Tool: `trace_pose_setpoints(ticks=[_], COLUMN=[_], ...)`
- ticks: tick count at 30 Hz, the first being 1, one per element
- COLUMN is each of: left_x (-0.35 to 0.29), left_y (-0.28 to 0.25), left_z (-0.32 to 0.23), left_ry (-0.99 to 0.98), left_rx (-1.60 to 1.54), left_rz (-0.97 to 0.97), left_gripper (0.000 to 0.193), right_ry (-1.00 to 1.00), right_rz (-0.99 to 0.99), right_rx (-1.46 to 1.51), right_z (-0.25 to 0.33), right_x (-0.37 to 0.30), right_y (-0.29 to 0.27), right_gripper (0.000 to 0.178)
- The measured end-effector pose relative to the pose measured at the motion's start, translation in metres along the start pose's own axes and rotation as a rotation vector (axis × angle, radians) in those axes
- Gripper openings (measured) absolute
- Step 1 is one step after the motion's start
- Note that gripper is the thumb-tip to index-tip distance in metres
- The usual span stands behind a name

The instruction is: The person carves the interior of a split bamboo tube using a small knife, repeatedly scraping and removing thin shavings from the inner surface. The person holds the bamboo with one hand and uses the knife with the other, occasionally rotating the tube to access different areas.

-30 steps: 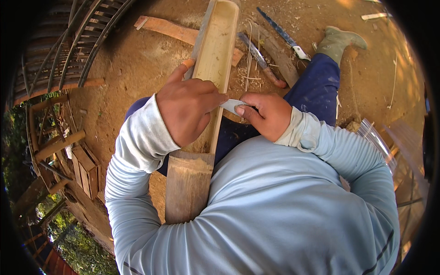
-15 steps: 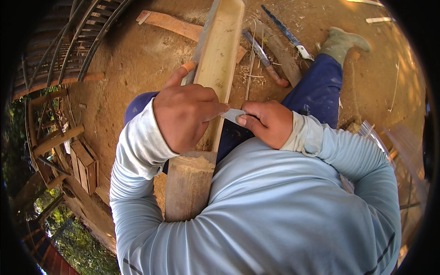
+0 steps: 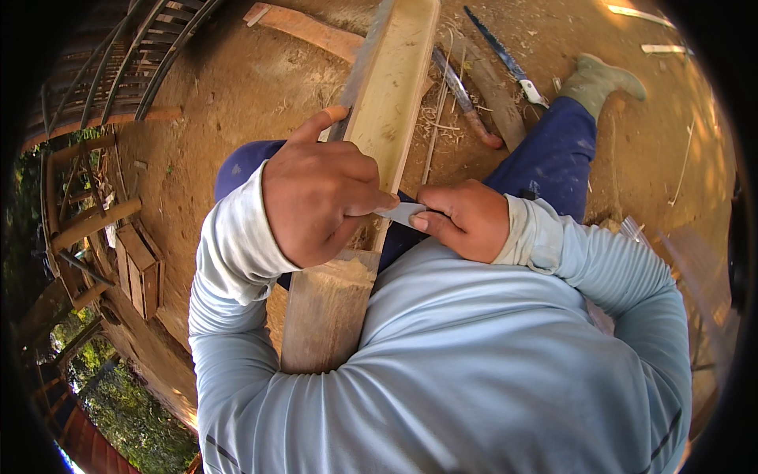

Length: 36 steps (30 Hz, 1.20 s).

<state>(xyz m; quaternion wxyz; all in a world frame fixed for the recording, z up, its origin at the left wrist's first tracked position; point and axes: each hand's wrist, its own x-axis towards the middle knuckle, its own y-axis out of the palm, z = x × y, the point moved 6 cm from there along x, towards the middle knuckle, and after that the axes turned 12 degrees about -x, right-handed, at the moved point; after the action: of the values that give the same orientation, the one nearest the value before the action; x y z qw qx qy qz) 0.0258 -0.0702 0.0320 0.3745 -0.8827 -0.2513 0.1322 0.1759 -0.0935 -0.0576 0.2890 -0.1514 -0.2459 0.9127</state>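
My right hand [image 3: 467, 221] is closed round a short knife [image 3: 404, 213], thumb pressed on the flat grey blade; its handle is hidden in the fist. My left hand [image 3: 320, 204] lies across a long hollowed wooden trough [image 3: 387, 110], fingers curled, pinching the blade's tip. One left finger, orange at its end, reaches out to the trough's left edge. The blade crosses the trough's right rim near its closed end. That solid end block [image 3: 328, 312] rests against my body, and the trough runs away from me between my legs.
On the dirt floor at the right lie a handsaw [image 3: 505, 59] with a white handle, a long blade tool [image 3: 466, 99] with a wooden handle, and shavings. My booted foot [image 3: 600, 83] is beyond them. A plank [image 3: 304, 30] lies far left. A wooden box [image 3: 140, 270] stands left.
The trough and floor things sit slightly further right in the picture. My hands keep their grip, and the blade has shifted slightly down and right, along the trough's rim.
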Motion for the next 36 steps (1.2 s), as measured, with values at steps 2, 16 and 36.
trace_pose_setpoints(ticks=[2, 16, 36], left_x=[-0.001, -0.008, -0.033], left_y=[0.0, 0.004, -0.002], left_z=[0.0, -0.005, -0.022], left_ry=[0.003, 0.027, -0.165], left_rx=[-0.015, -0.151, -0.184], left_rz=[-0.003, 0.053, -0.111], left_gripper=[0.042, 0.039, 0.038], right_ry=[-0.034, -0.172, 0.074], right_rz=[-0.021, 0.189, -0.112], right_rx=[0.015, 0.067, 0.301], right_z=[0.0, 0.008, -0.007], right_x=[0.001, 0.001, -0.011], right_y=[0.002, 0.014, -0.018], right_gripper=[0.032, 0.029, 0.046])
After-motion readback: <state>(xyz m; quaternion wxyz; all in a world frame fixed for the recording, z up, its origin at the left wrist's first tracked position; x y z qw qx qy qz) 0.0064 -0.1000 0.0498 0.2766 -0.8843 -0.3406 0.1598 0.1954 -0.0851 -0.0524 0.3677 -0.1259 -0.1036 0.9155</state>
